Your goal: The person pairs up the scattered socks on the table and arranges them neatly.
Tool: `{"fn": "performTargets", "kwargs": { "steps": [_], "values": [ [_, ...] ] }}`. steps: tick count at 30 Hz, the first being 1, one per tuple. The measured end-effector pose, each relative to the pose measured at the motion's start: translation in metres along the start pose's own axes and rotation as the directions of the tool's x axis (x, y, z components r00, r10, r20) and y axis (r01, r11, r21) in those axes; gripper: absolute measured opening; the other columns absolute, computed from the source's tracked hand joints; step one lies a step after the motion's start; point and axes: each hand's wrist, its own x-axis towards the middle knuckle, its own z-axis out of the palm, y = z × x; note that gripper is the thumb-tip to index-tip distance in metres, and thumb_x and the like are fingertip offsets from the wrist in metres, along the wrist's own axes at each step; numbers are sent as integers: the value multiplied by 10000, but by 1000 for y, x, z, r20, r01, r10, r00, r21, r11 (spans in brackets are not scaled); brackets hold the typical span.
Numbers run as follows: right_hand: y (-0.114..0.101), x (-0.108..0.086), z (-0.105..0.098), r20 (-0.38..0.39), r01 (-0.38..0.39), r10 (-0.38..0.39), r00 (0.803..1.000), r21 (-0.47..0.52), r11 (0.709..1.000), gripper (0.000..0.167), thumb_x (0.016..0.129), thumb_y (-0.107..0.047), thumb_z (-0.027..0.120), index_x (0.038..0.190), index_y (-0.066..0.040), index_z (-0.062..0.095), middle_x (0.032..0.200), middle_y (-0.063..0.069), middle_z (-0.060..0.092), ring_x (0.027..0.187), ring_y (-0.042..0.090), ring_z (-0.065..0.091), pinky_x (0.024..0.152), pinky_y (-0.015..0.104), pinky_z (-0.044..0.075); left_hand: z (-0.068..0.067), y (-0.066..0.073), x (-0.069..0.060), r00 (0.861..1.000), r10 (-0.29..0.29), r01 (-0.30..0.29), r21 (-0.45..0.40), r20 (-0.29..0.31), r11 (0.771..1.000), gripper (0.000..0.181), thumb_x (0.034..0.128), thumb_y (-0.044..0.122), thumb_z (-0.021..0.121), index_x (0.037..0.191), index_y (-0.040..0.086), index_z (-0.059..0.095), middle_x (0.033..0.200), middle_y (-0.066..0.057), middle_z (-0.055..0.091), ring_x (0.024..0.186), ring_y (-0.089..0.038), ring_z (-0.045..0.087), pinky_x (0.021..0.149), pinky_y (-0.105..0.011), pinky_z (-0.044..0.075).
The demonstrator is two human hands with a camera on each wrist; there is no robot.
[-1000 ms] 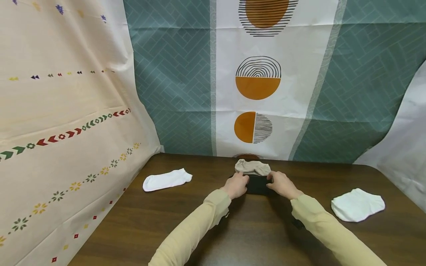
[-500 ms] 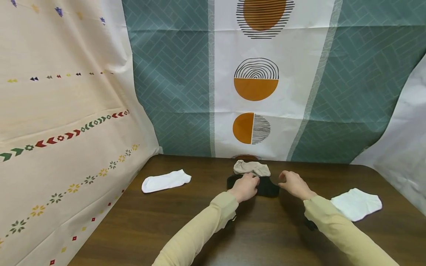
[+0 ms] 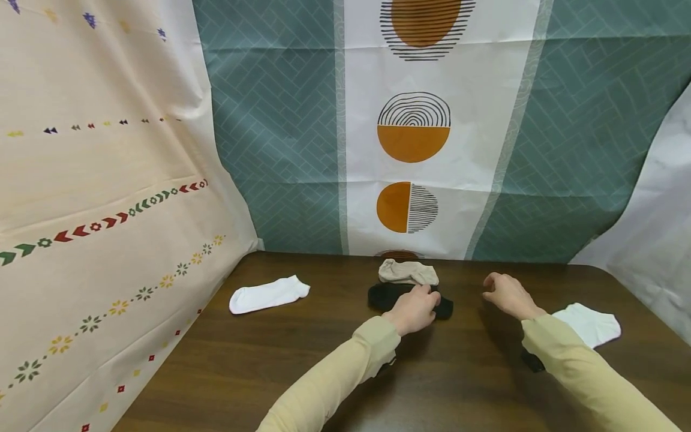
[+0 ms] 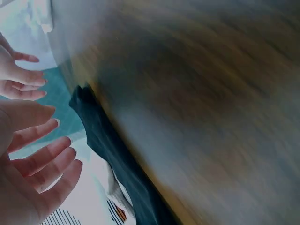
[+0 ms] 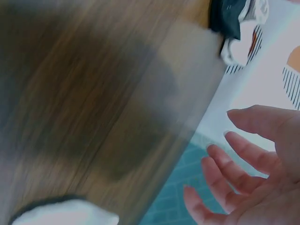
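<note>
A black sock (image 3: 391, 295) lies flat on the table at the back middle, just in front of a beige sock (image 3: 407, 272). My left hand (image 3: 414, 309) hovers over the black sock's right part and hides some of it. In the left wrist view the fingers (image 4: 51, 159) are loosely spread and hold nothing, with the black sock (image 4: 110, 150) beyond them. My right hand (image 3: 511, 295) is above the table, to the right of the black sock and apart from it. Its fingers (image 5: 234, 173) are relaxed and bare in the right wrist view.
A white sock (image 3: 269, 294) lies at the left of the brown table (image 3: 259, 360). Another white sock (image 3: 588, 324) is at the right, partly behind my right sleeve. Patterned cloths (image 3: 275, 150) hang along the back and sides.
Both hands have let go of the black sock, which now lies spread out. My right hand has moved away to the right; the left has shifted right over the sock.
</note>
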Motion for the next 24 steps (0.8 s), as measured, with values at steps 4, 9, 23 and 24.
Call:
{"fn": "performTargets", "kwargs": {
  "steps": [4,9,23,24],
  "values": [
    [9,-4,-8,12,-57,58,998,-7,998,326,821,-121,621,1044,90,511,932,243,521,862,454,475,635,621,357,-1,9,2,1000,24,-24,0,-7,1000,160,835,203,639,990,182,607,898,40,499,824,-104,493,586,-195,422],
    [19,-7,-16,17,-97,97,995,-16,995,385,830,-169,617,1074,99,488,1019,312,471,923,532,410,654,650,328,-1,21,6,998,53,-53,10,-25,999,161,840,212,632,998,190,611,881,50,492,820,-97,492,578,-187,415],
    [50,-16,-46,30,-159,161,987,-55,986,448,819,-213,622,1073,117,456,1043,360,425,936,563,384,643,634,342,-6,60,14,986,165,-165,61,-2,984,264,855,280,616,1108,208,591,924,77,502,794,-58,491,572,-165,413],
    [54,-16,-48,26,-158,160,987,-58,986,445,816,-209,621,1068,119,458,1038,361,429,931,559,390,641,626,350,-6,63,15,985,173,-173,62,9,983,284,857,288,614,1130,215,584,945,84,504,816,-54,492,589,-165,416]
  ]
}}
